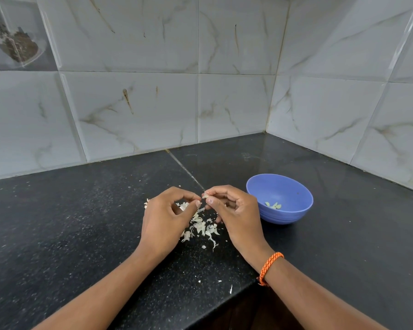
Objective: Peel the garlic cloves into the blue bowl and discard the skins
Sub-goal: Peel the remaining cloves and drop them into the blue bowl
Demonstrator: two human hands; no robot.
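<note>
Hands meet fingertip to fingertip above the skins (202, 228): right hand (234, 210) pinches a garlic clove (205, 196), left hand (167, 215) nips at its tip with thumb and forefinger. Blue bowl (293, 211) sits just right of the right hand, peeled cloves (273, 205) inside. Dark counter (69, 222) lies open leftward; its front edge runs beneath the right wrist.

One blue bowl (280, 198) at right holds about three peeled cloves (273, 205); one heap of skins (202, 226) lies near centre.
</note>
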